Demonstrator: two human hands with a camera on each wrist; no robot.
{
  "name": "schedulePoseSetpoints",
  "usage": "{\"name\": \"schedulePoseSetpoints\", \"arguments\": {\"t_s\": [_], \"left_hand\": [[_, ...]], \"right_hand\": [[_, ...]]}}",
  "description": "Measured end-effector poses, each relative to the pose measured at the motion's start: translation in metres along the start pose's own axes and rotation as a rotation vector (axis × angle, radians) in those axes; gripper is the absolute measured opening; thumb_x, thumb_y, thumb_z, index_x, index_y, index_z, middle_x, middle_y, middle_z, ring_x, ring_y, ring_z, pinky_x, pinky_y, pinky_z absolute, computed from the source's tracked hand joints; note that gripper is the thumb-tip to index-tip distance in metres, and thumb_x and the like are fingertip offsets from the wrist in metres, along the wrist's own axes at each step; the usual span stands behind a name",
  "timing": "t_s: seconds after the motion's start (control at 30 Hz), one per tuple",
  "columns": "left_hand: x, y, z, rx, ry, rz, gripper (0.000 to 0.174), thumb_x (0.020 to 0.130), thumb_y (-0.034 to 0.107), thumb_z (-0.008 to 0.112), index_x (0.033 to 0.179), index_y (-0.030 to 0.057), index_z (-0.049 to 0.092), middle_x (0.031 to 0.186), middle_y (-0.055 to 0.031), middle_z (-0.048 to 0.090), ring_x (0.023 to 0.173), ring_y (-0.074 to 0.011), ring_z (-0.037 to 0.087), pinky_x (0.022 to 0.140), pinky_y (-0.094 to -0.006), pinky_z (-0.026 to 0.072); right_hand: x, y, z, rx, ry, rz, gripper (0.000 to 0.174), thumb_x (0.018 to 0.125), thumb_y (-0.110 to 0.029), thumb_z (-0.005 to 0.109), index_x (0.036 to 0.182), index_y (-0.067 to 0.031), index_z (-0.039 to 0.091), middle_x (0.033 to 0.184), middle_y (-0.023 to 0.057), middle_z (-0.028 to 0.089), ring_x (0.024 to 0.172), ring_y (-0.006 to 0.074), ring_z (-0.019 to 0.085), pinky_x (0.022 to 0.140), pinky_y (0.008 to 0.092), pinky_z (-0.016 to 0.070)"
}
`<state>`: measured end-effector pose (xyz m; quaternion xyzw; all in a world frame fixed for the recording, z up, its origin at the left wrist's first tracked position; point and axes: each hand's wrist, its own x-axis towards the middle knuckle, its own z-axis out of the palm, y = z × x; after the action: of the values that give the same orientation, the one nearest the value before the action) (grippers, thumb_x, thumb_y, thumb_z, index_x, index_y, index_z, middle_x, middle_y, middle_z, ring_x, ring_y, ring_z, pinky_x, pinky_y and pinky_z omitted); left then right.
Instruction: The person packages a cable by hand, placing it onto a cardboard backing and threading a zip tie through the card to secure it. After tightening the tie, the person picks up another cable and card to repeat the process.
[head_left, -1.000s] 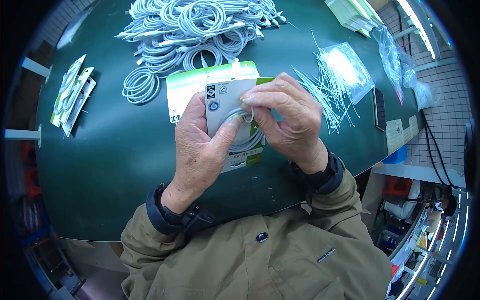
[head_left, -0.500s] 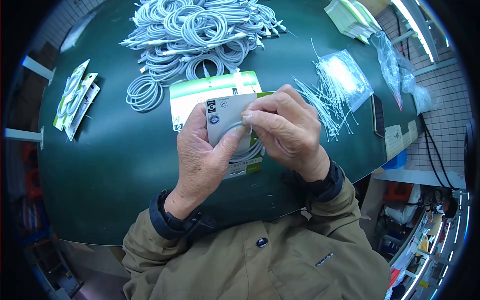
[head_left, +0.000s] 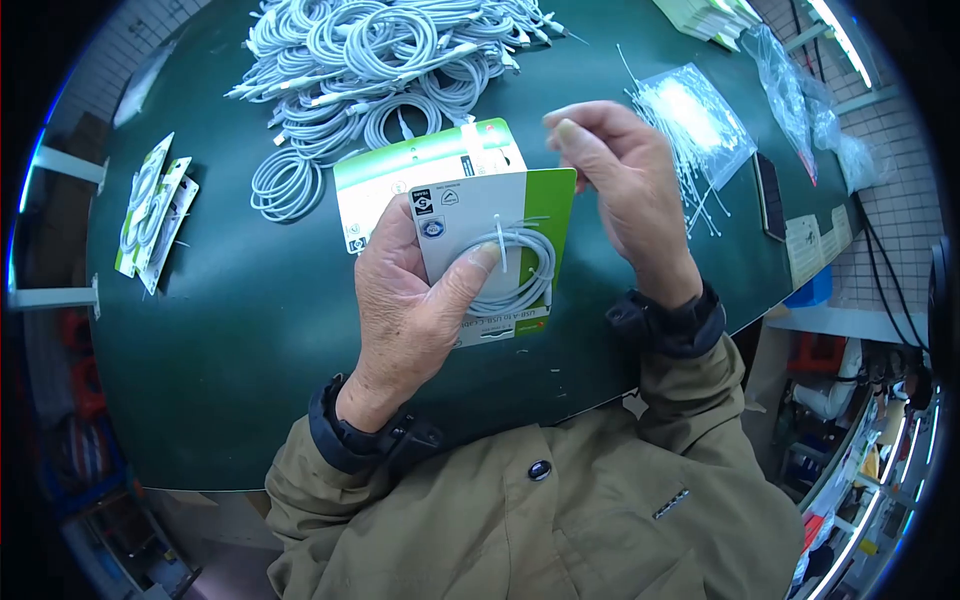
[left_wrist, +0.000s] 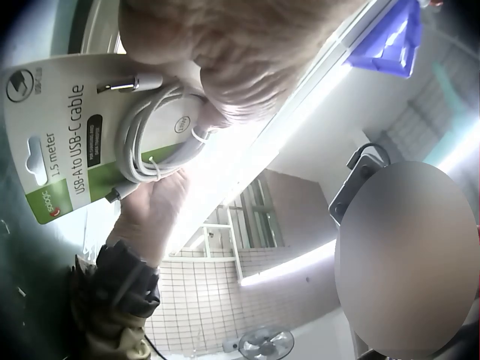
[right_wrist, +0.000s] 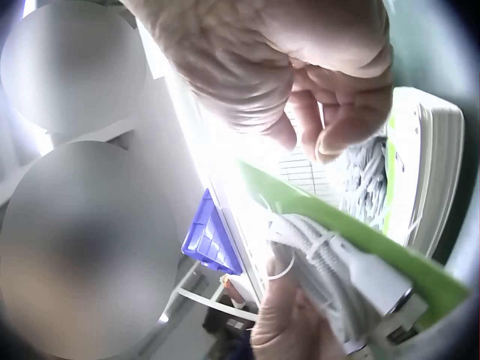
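Observation:
A white and green retail card (head_left: 550, 190), printed for a USB-A to USB-C cable, is gripped along its left side by my left hand (head_left: 400, 310). A coiled white charging cable (head_left: 546, 272) lies on the card, with my left thumb pressing on the coil. A thin white cable tie (head_left: 500, 232) stands up from the coil beside the thumb. In the left wrist view, the card's printed face (left_wrist: 71, 142) and the bound coil show close up. To the right of the card, my right hand (head_left: 635, 185) is raised, its fingers loosely bent and holding nothing.
Another white and green card (head_left: 370, 200) lies behind the held one. A big heap of coiled cables (head_left: 370, 70) fills the far side. Loose cable ties and a clear bag (head_left: 715, 130) lie at right, near a phone (head_left: 769, 197). Carded cables (head_left: 150, 210) sit at left.
My right hand has released the cable tie at the coil and moved right and up, away from the card. My left hand still holds the card, and more of the coil shows.

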<state>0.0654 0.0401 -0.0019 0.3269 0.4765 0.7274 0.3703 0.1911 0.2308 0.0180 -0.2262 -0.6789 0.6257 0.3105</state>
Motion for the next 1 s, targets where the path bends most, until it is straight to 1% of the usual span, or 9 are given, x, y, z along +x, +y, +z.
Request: {"name": "schedulePoseSetpoints", "arguments": {"t_s": [0.07,0.1,0.2,0.3,0.4,0.5,0.6,0.8,1.0], "left_hand": [[-0.001,0.0,0.001,-0.007,-0.019,0.01,0.049,0.098,-0.001,0.072,0.143,-0.0046,0.052,0.128,-0.0169,0.072,0.113,-0.0209,0.073,0.1,-0.0353,0.0587],[-0.002,-0.001,0.001,-0.012,-0.024,0.02,0.05,0.098,-0.001,0.072,0.143,-0.0046,0.052,0.128,-0.017,0.072,0.113,-0.021,0.073,0.099,-0.0355,0.0588],[-0.003,-0.004,0.0,-0.008,-0.046,0.047,0.05,0.098,-0.002,0.073,0.143,-0.0046,0.051,0.128,-0.0168,0.071,0.113,-0.0206,0.073,0.099,-0.035,0.0589],[-0.006,-0.003,0.001,0.029,-0.075,0.055,0.048,0.098,-0.002,0.073,0.141,-0.0044,0.052,0.126,-0.0161,0.071,0.112,-0.0197,0.072,0.097,-0.0337,0.0591],[-0.007,-0.002,0.003,0.052,-0.082,0.039,0.045,0.098,-0.002,0.074,0.138,-0.0042,0.053,0.123,-0.0155,0.071,0.111,-0.0187,0.072,0.096,-0.0325,0.0592],[-0.008,-0.002,0.006,0.062,-0.084,0.03,0.043,0.098,-0.002,0.073,0.136,-0.0042,0.054,0.121,-0.0151,0.072,0.11,-0.018,0.072,0.094,-0.0322,0.0592],[-0.007,-0.003,0.008,0.08,-0.077,0.034,0.042,0.098,-0.002,0.074,0.135,-0.0044,0.054,0.119,-0.0148,0.072,0.108,-0.0177,0.072,0.094,-0.0322,0.0592],[-0.006,-0.003,0.007,0.078,-0.061,0.041,0.043,0.097,-0.002,0.074,0.135,-0.0045,0.054,0.12,-0.0151,0.072,0.108,-0.0176,0.072,0.094,-0.0321,0.0588],[-0.007,-0.001,0.009,0.087,-0.068,0.045,0.046,0.096,-0.003,0.074,0.137,-0.0044,0.052,0.123,-0.016,0.07,0.111,-0.0188,0.072,0.097,-0.033,0.0586]], "right_hand": [[0.002,0.015,-0.002,0.184,-0.188,0.231,0.025,0.104,-0.018,0.073,0.115,0.0045,0.074,0.097,0.0038,0.075,0.082,0.0053,0.066,0.073,0.0218,0.0541],[0.002,0.022,-0.001,0.294,-0.322,0.305,0.026,0.104,-0.019,0.072,0.116,0.0041,0.074,0.101,0.0054,0.076,0.09,0.008,0.068,0.08,0.0247,0.0563],[-0.002,0.025,0.002,0.537,-0.511,0.381,0.025,0.103,-0.018,0.074,0.117,0.0028,0.074,0.104,0.0054,0.075,0.093,0.0107,0.069,0.085,0.027,0.0578],[-0.002,0.028,0.002,0.546,-0.548,0.336,0.031,0.094,-0.028,0.085,0.105,-0.0022,0.072,0.105,0.0014,0.073,0.093,0.0085,0.069,0.084,0.0248,0.0564],[-0.004,0.026,0.004,0.537,-0.579,0.31,0.034,0.09,-0.031,0.088,0.101,-0.0033,0.071,0.101,-0.0004,0.073,0.091,0.0077,0.068,0.083,0.0243,0.0562],[-0.003,0.028,0.001,0.56,-0.642,0.3,0.036,0.09,-0.033,0.088,0.102,-0.0036,0.071,0.098,-0.0012,0.072,0.089,0.0071,0.068,0.082,0.0233,0.0554],[0.001,0.034,0.001,0.525,-0.664,0.239,0.036,0.092,-0.035,0.086,0.1,-0.0036,0.07,0.095,-0.0022,0.071,0.086,0.006,0.066,0.08,0.0221,0.0536],[-0.004,0.028,0.007,0.448,-0.492,0.221,0.023,0.098,-0.025,0.079,0.096,-0.004,0.07,0.089,-0.0025,0.068,0.082,0.0042,0.062,0.074,0.0214,0.0497],[-0.003,0.023,0.01,0.27,-0.352,0.14,0.016,0.099,-0.018,0.075,0.097,-0.0031,0.07,0.089,-0.0013,0.069,0.08,0.0041,0.062,0.071,0.0206,0.0499]]}}
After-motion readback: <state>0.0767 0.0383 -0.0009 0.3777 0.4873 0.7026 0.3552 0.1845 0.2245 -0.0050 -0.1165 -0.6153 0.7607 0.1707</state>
